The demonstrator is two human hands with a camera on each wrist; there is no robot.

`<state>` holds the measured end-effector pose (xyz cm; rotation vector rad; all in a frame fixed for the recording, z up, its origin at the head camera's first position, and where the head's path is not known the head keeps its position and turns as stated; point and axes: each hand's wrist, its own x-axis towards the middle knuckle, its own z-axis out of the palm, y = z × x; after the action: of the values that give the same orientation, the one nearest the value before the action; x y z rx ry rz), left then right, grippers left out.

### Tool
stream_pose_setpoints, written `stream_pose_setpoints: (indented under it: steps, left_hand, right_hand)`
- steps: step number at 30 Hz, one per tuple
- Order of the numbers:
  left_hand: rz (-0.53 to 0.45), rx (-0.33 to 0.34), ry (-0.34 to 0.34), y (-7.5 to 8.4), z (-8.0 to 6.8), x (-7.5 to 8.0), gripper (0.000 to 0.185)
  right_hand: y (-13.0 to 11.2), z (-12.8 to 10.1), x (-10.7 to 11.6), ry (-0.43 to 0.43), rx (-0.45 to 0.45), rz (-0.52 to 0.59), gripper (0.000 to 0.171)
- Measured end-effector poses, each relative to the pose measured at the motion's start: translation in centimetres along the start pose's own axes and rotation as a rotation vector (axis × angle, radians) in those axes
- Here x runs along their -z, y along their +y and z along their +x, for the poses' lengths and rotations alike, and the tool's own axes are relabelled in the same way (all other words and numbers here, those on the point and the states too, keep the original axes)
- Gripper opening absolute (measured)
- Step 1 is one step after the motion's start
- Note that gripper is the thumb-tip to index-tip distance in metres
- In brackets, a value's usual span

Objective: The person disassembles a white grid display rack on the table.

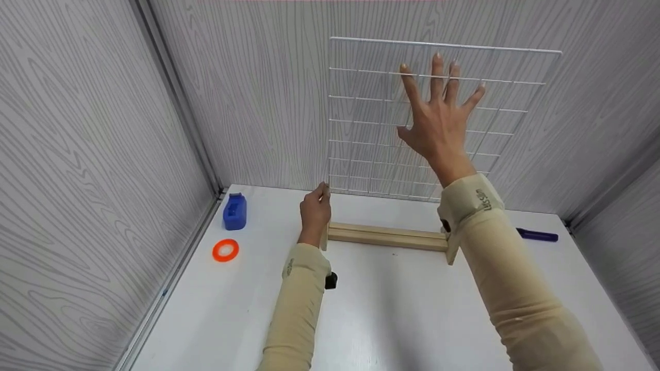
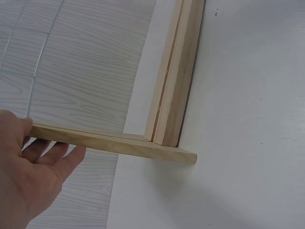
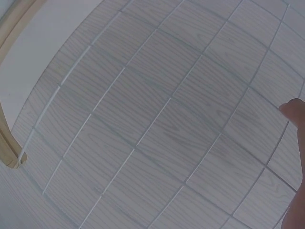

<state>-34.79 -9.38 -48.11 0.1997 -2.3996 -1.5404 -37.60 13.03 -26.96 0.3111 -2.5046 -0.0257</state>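
Observation:
A white wire grid panel (image 1: 495,48) stands upright behind a wooden stand (image 1: 386,238), near the wood-grain back wall. The stand has paired rails between two short end pieces. My left hand (image 1: 315,211) grips the left end piece (image 2: 119,143) at its far tip, thumb above and fingers beneath, where a wire of the grid meets the wood. Higher up, my right hand (image 1: 441,121) lies against the grid with fingers straight and spread. In the right wrist view, part of the right hand (image 3: 295,114) shows at the edge, and the lower grid corner meets the right end piece (image 3: 9,150).
On the left of the white table (image 1: 361,319) are a blue plastic object (image 1: 235,214), which may be a tape dispenser, and an orange ring (image 1: 216,251). A dark blue marker-like stick (image 1: 539,235) lies at the right. Wood-grain panels (image 1: 87,154) enclose the table's sides and back.

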Motion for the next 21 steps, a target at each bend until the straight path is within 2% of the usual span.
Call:
stream_pose_setpoints:
  steps: [8, 13, 21]
  left_hand:
    - [-0.011, 0.0, -0.01, 0.19, -0.18, -0.18, 0.041]
    - [-0.029, -0.026, -0.03, 0.35, -0.09, -0.11, 0.042]
    - [0.0, -0.043, -0.045, -0.22, 0.23, 0.09, 0.04]
  right_hand:
    - [0.32, 0.08, 0.6, -0.012, -0.003, -0.015, 0.118]
    - [0.61, 0.05, 0.88, -0.007, -0.014, -0.022, 0.12]
    - [0.94, -0.25, 1.02, -0.005, -0.026, -0.027, 0.118]
